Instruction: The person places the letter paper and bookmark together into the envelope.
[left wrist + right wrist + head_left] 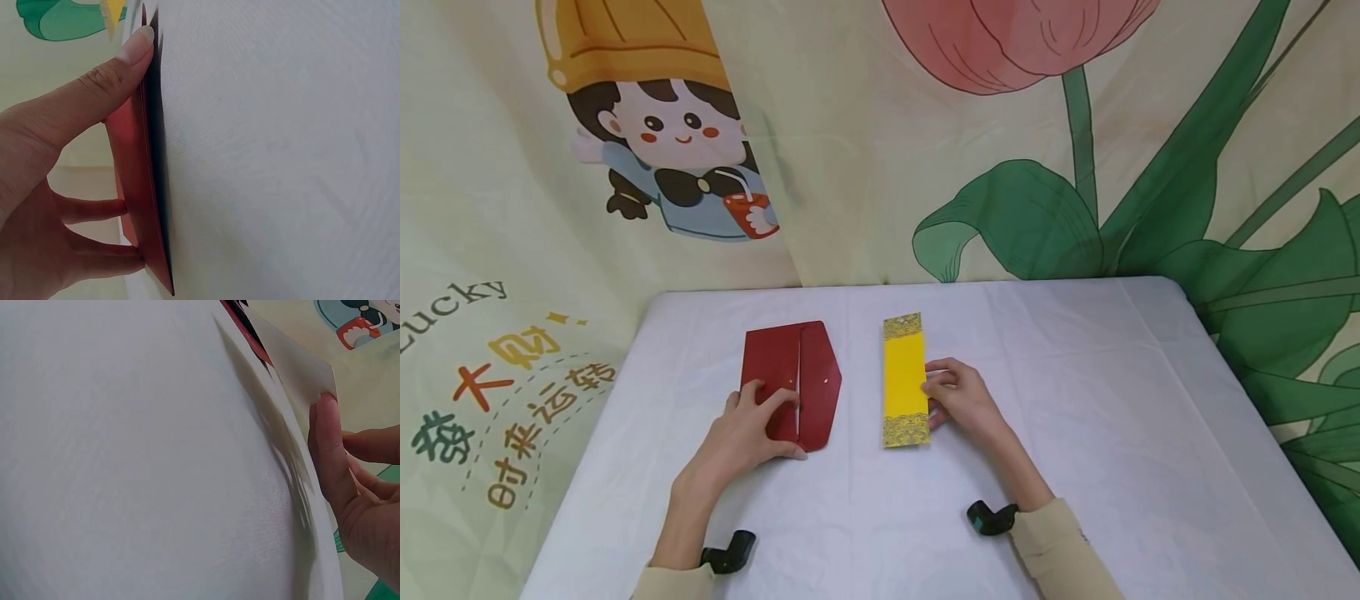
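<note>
A dark red envelope-style pouch (772,354) lies on the table, its pointed flap (822,367) spread to the right and small studs showing. My left hand (741,433) rests on it with fingers spread, the fingertips pressing on its face. In the left wrist view the thumb (119,65) lies along the pouch's near edge. Right of the pouch, my right hand (962,396) pinches the right edge of a yellow card (905,375) with patterned gold ends. The card is tilted up off the cloth; its pale back (303,362) shows in the right wrist view.
A white cloth (1135,433) covers the table. Black wrist cameras (730,552) sit on both wrists, close over the cloth. Behind the table hangs a printed curtain (835,150) with a cartoon figure, a flower and large leaves.
</note>
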Demonstrator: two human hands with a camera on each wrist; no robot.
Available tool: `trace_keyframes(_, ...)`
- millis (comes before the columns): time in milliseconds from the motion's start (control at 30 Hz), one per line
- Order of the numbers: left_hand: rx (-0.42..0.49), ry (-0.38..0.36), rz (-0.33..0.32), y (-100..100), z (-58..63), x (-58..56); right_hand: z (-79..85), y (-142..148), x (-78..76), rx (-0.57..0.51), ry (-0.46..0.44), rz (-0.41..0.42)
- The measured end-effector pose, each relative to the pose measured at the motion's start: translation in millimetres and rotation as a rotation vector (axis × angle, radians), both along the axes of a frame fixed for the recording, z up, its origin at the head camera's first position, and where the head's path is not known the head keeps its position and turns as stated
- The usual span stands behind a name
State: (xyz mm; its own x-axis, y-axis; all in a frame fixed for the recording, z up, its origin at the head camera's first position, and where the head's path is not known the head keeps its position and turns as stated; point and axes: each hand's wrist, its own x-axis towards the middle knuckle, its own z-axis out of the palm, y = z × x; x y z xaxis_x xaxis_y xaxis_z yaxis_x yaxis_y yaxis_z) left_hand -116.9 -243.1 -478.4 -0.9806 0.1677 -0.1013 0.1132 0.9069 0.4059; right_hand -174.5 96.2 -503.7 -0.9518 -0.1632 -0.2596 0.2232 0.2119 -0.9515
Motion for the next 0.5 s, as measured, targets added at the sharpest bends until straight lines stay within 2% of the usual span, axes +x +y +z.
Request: trace_keyframes(500,0.006,0.002,-0.004,0,2.1,-1.0,2.8,-16,-0.5,-0.02,-0.005,0.041)
